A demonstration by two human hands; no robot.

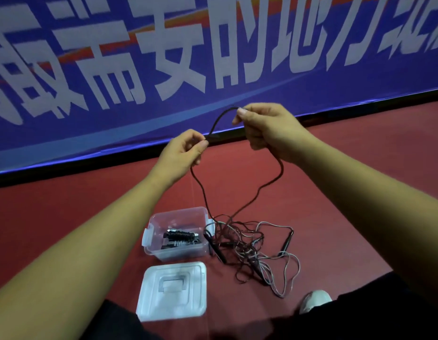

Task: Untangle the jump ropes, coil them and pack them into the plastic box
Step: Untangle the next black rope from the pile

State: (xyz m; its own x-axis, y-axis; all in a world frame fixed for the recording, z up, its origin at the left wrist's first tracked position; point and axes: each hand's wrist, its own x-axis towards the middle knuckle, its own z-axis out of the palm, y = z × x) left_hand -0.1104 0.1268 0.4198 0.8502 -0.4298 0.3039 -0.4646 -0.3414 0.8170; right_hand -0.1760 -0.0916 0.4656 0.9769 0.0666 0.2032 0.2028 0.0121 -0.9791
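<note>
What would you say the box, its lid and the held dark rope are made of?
Box: clear, glossy plastic; its contents show through the walls. Lid: frosted, translucent plastic, moulded with a recess. Dark rope: thin, smooth cord, probably plastic-coated; it holds springy curves.

Red floor [335,168] — blue banner [360,77], white lettering; dark rope [274,177].

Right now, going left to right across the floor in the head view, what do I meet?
plastic box → tangled jump ropes → white shoe. The lid lies nearer than the box over the same span, so it is left out.
</note>
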